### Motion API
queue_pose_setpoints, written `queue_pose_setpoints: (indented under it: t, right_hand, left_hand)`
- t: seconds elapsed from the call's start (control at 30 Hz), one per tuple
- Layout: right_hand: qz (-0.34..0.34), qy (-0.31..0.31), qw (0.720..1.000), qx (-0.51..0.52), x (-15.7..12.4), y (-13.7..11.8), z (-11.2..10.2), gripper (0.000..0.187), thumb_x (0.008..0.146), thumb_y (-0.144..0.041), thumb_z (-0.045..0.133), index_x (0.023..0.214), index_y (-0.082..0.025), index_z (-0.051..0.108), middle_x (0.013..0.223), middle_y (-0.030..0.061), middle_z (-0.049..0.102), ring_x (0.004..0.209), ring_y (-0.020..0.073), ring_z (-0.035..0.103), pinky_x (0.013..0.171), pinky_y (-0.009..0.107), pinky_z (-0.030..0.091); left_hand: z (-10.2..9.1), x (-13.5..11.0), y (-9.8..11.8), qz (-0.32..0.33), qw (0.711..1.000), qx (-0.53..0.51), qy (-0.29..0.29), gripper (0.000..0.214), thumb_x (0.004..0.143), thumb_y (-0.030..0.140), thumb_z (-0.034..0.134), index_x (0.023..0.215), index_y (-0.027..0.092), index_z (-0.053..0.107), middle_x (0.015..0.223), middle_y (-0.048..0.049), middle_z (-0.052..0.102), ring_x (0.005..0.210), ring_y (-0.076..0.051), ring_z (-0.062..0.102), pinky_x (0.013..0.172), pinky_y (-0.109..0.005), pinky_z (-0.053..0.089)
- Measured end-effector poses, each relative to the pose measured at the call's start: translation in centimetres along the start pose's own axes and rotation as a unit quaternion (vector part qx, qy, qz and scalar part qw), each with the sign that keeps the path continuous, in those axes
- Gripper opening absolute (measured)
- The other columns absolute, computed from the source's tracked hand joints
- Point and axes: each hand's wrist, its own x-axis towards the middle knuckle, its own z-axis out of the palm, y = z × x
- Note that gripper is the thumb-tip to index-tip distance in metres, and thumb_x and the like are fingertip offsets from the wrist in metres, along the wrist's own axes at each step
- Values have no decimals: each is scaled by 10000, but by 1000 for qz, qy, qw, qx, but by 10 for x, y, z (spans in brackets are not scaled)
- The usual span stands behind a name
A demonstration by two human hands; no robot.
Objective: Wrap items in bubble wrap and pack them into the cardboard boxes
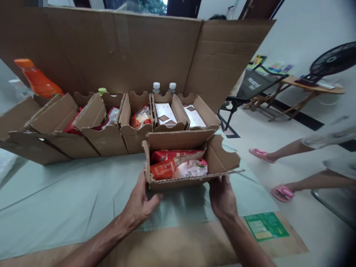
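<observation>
I am looking down at a cardboard box [178, 140] near the front of the table, in front of a row of similar ones. It is lying crosswise, its long axis running left to right, its top facing up and its scooped end pointing right. Inside, an orange packet [162, 170] and a pink-and-white packet [193, 168] are resting nearer me, with a red packet [175, 154] behind them.

My left hand [141, 202] is holding the near left corner, half spread, thumb reaching out to the right; its fingertips are hiding behind the box. My right hand [224, 198] is curling its fingers under the near right edge. I cannot tell whether the base is touching the cloth.

Closest to me, a brown sheet [172, 241] is showing past the near edge of the pale green cloth [69, 196]. Bare cloth is stretching to the left, while the cloth's right edge is running near my right hand. Beyond, the row of boxes [109, 142] is standing just behind mine, leaving little room forward, and a tall cardboard panel [155, 52] is rising behind the row.
</observation>
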Motion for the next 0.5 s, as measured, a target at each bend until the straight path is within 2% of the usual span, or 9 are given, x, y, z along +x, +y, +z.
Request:
queue_pose_setpoints:
  t: [0.07, 0.13, 0.2, 0.27, 0.33, 0.4, 0.5]
  right_hand:
    - [-4, -46, 999, -2, 0, 10, 16, 582, 912, -747, 471, 1235, -326, 713, 1274, 27, 745, 1269, 229, 645, 1166, 460, 450]
    - [-2, -100, 995, -16, 0, 20, 29, 604, 915, -747, 468, 1226, -296, 724, 1248, 48, 752, 1268, 245, 646, 1165, 466, 455]
    - [-6, -149, 988, -44, 2, 26, 36, 604, 936, -731, 457, 1223, -272, 725, 1252, 61, 746, 1266, 256, 643, 1147, 466, 471]
    - [-20, -178, 980, -89, 2, 28, 38, 573, 958, -698, 464, 1230, -260, 714, 1262, 68, 738, 1264, 265, 637, 1109, 460, 497]
    - [-28, -182, 974, -135, 1, 26, 36, 514, 929, -650, 571, 1213, -247, 714, 1222, 77, 750, 1213, 281, 658, 1043, 439, 536]
    - [-19, -178, 968, -174, 0, 23, 31, 470, 859, -601, 697, 1144, -229, 735, 1111, 87, 777, 1072, 287, 704, 925, 406, 580]
    - [-8, -130, 970, -204, -2, 22, 23, 398, 764, -584, 781, 913, -216, 750, 869, 79, 785, 792, 254, 709, 703, 354, 584]
  left_hand:
    - [-14, -1, -2, -33, 999, 17, 38, 480, 903, 411, 601, 1330, 192, 618, 1198, -120, 734, 1143, -318, 673, 1023, -486, 536]
    - [-31, -4, -10, -79, 993, 38, 79, 404, 890, 451, 618, 1191, 187, 674, 1037, -95, 760, 1035, -303, 699, 975, -462, 553]
    - [-41, -8, -21, -111, 985, 40, 125, 383, 857, 473, 652, 1106, 183, 679, 982, -85, 758, 976, -283, 703, 938, -435, 563]
    - [-42, -12, -34, -121, 981, 30, 152, 383, 835, 460, 667, 1101, 186, 668, 1005, -88, 755, 984, -272, 699, 945, -426, 559]
    - [-36, -19, -45, -130, 977, 26, 165, 398, 830, 446, 670, 1132, 187, 663, 1007, -93, 752, 1005, -278, 695, 967, -441, 550]
    - [-30, -26, -53, -159, 973, 20, 168, 411, 845, 452, 666, 1156, 183, 667, 972, -94, 747, 996, -286, 697, 956, -450, 554]
    - [-31, -31, -56, -199, 968, -39, 148, 416, 874, 485, 653, 1155, 180, 692, 932, -90, 746, 930, -275, 703, 894, -423, 575]
